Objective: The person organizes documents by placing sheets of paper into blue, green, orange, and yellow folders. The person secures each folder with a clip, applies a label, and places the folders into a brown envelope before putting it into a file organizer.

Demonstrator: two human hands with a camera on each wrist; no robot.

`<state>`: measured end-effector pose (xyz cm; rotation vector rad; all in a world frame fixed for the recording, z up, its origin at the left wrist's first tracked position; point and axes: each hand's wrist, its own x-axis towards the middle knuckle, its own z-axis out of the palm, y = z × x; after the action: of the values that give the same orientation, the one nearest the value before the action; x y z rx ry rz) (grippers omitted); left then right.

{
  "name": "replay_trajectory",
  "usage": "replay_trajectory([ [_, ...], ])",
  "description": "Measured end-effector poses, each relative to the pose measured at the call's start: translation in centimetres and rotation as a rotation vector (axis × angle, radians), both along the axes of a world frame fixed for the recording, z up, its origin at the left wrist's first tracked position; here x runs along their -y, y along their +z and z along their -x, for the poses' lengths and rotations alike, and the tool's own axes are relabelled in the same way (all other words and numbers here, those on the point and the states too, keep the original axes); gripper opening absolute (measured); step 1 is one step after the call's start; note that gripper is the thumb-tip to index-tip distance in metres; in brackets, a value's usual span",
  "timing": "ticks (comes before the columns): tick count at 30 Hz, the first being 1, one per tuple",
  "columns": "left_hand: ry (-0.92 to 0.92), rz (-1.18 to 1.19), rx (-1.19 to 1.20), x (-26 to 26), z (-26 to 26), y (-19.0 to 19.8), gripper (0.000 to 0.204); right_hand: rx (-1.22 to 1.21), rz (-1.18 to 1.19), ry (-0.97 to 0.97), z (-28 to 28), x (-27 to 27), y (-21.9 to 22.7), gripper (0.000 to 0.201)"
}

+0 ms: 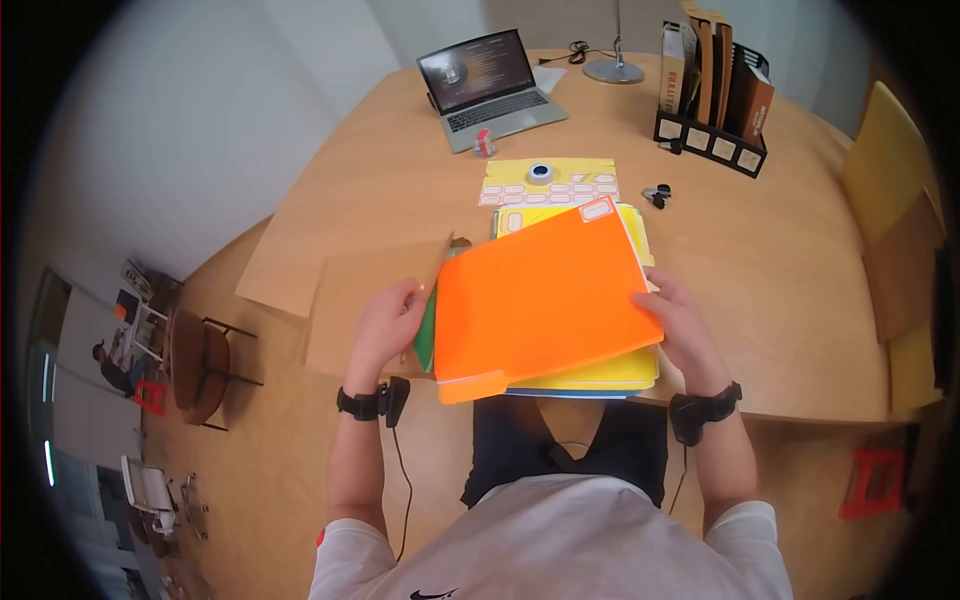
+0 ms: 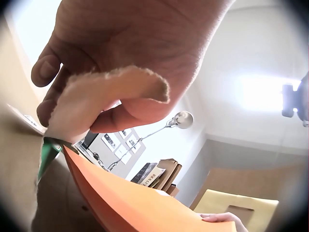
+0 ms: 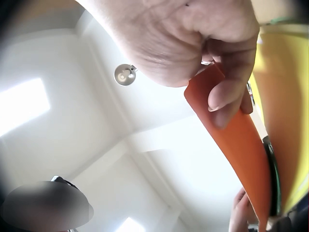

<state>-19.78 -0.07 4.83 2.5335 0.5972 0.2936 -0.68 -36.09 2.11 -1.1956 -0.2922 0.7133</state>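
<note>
My right hand (image 1: 682, 322) grips the right edge of an orange file folder (image 1: 545, 300), its thumb on top. The folder lies tilted over a stack of yellow folders (image 1: 590, 376), and a white label sits on its upper corner. To the left, my left hand (image 1: 388, 322) holds the opening edge of a brown kraft envelope (image 1: 350, 285). In the left wrist view the envelope's rough torn edge (image 2: 91, 99) curls in front of the fingers. A green folder (image 1: 425, 335) shows at the envelope's mouth, beside the orange folder's left edge.
Beyond the stack lies a yellow label sheet (image 1: 500, 185) with a tape roll (image 1: 540, 174) on it. A laptop (image 1: 490, 90), a lamp base (image 1: 613, 71) and a black file rack (image 1: 710, 140) stand farther back. Black clips (image 1: 657, 195) lie to the right.
</note>
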Motion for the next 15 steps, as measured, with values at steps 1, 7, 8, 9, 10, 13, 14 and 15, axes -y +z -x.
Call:
replay_trajectory([
  [1, -0.012, 0.002, 0.001, 0.1, 0.0, -0.1, 0.019, 0.017, 0.016, 0.017, 0.0, -0.4, -0.2, 0.042],
  [7, -0.025, 0.056, -0.062, 1.8, -0.2, 0.2, 0.020, 0.121, 0.041, -0.035, 1.9, -2.9, -0.6, 0.041],
  [8, -0.038, 0.029, -0.059, 1.7, -0.2, -0.1, 0.020, 0.162, 0.071, -0.056, 2.4, -3.1, -0.5, 0.040],
  [9, -0.056, 0.029, -0.052, 1.4, -0.2, -0.6, 0.021, 0.202, 0.099, -0.077, 3.1, -3.4, -0.3, 0.040],
  [10, -0.076, 0.028, -0.045, 1.1, -0.3, -0.9, 0.021, 0.244, 0.126, -0.099, 3.5, -3.5, -0.3, 0.040],
  [13, -0.085, 0.044, -0.056, 0.8, -0.3, -0.7, 0.021, 0.315, 0.122, -0.079, 3.4, -3.4, -1.5, 0.040],
  [14, -0.081, 0.052, -0.065, 0.9, -0.3, -0.5, 0.021, 0.315, 0.120, -0.088, 3.5, -3.4, -1.4, 0.040],
  [15, -0.083, 0.062, -0.060, 0.8, -0.2, -0.4, 0.021, 0.314, 0.119, -0.097, 3.6, -3.3, -1.0, 0.040],
])
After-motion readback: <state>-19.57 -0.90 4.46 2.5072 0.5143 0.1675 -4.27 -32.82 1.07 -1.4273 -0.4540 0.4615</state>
